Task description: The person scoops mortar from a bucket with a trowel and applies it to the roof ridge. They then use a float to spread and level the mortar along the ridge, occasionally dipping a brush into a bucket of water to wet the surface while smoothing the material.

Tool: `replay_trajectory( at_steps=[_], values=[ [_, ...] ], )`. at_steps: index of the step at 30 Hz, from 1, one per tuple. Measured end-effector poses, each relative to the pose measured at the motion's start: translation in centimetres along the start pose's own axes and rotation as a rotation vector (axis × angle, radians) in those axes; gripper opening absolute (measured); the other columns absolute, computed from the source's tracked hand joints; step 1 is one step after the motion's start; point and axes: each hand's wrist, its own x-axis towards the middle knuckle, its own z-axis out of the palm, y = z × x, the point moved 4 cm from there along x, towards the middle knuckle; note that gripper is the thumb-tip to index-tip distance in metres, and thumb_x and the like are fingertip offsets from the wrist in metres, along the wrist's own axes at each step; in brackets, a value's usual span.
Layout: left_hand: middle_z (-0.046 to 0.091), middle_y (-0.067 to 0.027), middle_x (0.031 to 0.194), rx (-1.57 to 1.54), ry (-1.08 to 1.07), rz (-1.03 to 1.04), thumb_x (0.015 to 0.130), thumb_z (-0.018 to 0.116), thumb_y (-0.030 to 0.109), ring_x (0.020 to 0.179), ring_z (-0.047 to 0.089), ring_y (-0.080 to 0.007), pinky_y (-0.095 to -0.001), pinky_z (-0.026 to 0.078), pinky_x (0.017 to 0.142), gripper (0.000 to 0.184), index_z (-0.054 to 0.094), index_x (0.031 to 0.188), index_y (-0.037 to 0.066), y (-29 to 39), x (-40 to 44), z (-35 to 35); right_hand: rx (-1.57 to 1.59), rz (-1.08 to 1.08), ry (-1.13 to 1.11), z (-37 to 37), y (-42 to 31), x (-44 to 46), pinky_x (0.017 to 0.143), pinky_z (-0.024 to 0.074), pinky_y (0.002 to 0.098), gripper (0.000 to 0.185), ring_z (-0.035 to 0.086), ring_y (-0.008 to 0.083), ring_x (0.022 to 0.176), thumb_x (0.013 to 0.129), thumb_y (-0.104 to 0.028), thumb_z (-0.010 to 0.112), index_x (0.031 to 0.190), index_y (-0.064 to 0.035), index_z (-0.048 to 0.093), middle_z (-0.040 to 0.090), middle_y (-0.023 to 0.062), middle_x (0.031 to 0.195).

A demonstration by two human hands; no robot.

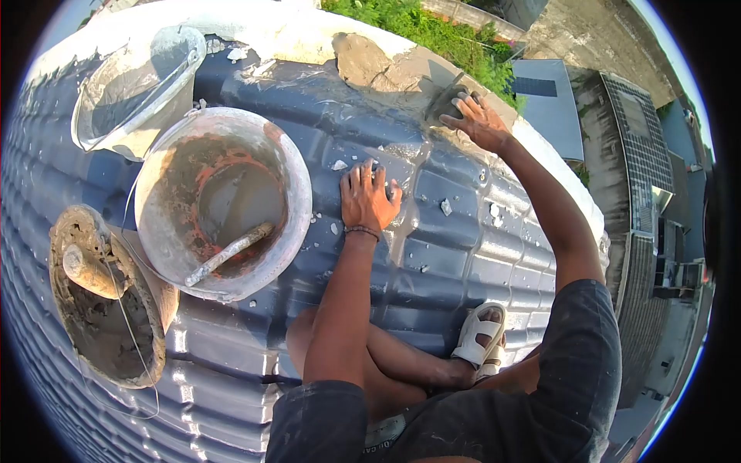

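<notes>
My left hand point(370, 199) rests palm down on the dark blue roof tiles point(440, 251), its fingers spread and nothing held. At the upper right, the fingers of my right hand point(478, 123) curve over a dark grey pad point(446, 103), pressed on the wet mortar along the roof edge; its exact shape is unclear. Left of that pad lies a lump of grey-brown mortar point(363, 62). A round bucket point(292, 166) stands left of my left hand, with wet grey mix at its bottom and a stick-like handle point(230, 253) leaning inside.
Another bucket point(185, 85) tilts at the upper left. A mortar-caked container point(158, 339) with a wooden handle point(93, 274) sits at the lower left. Loose mortar chips point(446, 207) dot the tiles. Beyond the pale roof edge point(556, 166) are plants and lower roofs.
</notes>
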Motion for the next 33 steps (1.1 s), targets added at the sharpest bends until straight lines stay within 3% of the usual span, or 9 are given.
replay_trajectory(
  at_steps=[7,14,19,21,23,25,27,29,33],
  values=[
    [0.059,-0.0113,0.124,-0.039,0.009,-0.009,0.083,0.065,0.027,0.115,0.054,-0.0311,-0.0479,0.042,0.099,0.03,0.069,0.103,0.006,0.1,0.0,0.1,-0.152,0.318,0.219,-3.5,4.9,2.9,0.114,0.0315,0.052,0.06,0.041,0.0369,0.138,0.098,-0.015,0.047,0.153,-0.0379,0.036,0.046,0.0191,0.147],
    [0.06,-0.0122,0.123,-0.037,0.021,-0.015,0.083,0.064,0.028,0.115,0.054,-0.0315,-0.0469,0.043,0.099,0.031,0.069,0.103,0.005,-0.3,0.0,-0.1,-0.041,-0.121,0.006,1.1,1.4,-0.9,0.115,0.0323,0.0519,0.062,0.044,0.0339,0.135,0.095,-0.011,0.051,0.15,-0.0377,0.041,0.047,0.0163,0.143],
    [0.061,-0.0135,0.123,-0.054,-0.012,-0.015,0.082,0.064,0.027,0.115,0.054,-0.0309,-0.0462,0.043,0.097,0.031,0.068,0.104,0.005,-0.3,0.1,-0.2,-0.082,0.129,0.25,-1.3,4.4,2.9,0.113,0.0342,0.051,0.057,0.044,0.0364,0.135,0.098,-0.019,0.051,0.151,-0.0374,0.04,0.049,0.0186,0.141],
    [0.061,-0.0136,0.123,-0.068,0.003,-0.034,0.082,0.065,0.027,0.114,0.055,-0.0304,-0.0461,0.043,0.097,0.031,0.067,0.104,0.005,-0.4,0.1,-0.3,-0.012,0.304,0.464,-4.0,5.4,4.6,0.101,0.0418,0.0497,0.056,0.052,0.0346,0.116,0.096,-0.016,0.052,0.148,-0.0356,0.044,0.054,0.0197,0.13],
    [0.06,-0.0132,0.123,-0.064,-0.017,-0.022,0.082,0.065,0.028,0.114,0.054,-0.03,-0.0456,0.043,0.097,0.03,0.068,0.102,0.005,-0.5,0.0,-0.1,-0.04,0.328,0.548,-5.3,5.4,5.2,0.099,0.042,0.0495,0.057,0.052,0.0336,0.113,0.094,-0.013,0.053,0.146,-0.0349,0.047,0.053,0.0179,0.129],
    [0.06,-0.013,0.123,-0.052,-0.004,-0.023,0.083,0.065,0.028,0.114,0.054,-0.0297,-0.0453,0.043,0.097,0.03,0.068,0.101,0.005,-0.7,0.0,-0.1,-0.028,0.128,0.46,-6.6,3.8,4.9,0.1,0.0411,0.049,0.058,0.05,0.0325,0.116,0.092,-0.011,0.055,0.144,-0.0349,0.049,0.052,0.0136,0.133],
    [0.059,-0.0127,0.123,-0.044,0.009,-0.025,0.083,0.065,0.028,0.115,0.053,-0.0294,-0.045,0.043,0.097,0.029,0.068,0.1,0.005,-0.7,-0.3,-0.1,-0.046,-0.091,0.249,-6.0,1.4,4.7,0.116,0.031,0.0502,0.063,0.042,0.0325,0.136,0.093,-0.011,0.056,0.148,-0.0365,0.042,0.047,0.0076,0.144],
    [0.059,-0.0122,0.122,-0.05,0.001,-0.008,0.083,0.065,0.028,0.116,0.053,-0.0289,-0.0444,0.042,0.098,0.028,0.068,0.099,0.005,-0.7,-0.2,0.0,-0.031,-0.2,-0.017,-4.4,-0.4,5.8,0.12,0.0255,0.0515,0.065,0.036,0.0322,0.143,0.096,-0.012,0.053,0.152,-0.0385,0.035,0.043,0.0088,0.151],
    [0.059,-0.0125,0.122,-0.071,-0.004,-0.021,0.083,0.065,0.029,0.115,0.053,-0.0286,-0.0444,0.042,0.099,0.029,0.068,0.099,0.005,-0.8,-0.2,0.0,-0.165,-0.194,0.138,-6.3,0.1,9.9,0.118,0.0293,0.0514,0.065,0.036,0.0327,0.143,0.098,-0.011,0.048,0.154,-0.0391,0.031,0.042,0.0129,0.152]
  ],
)
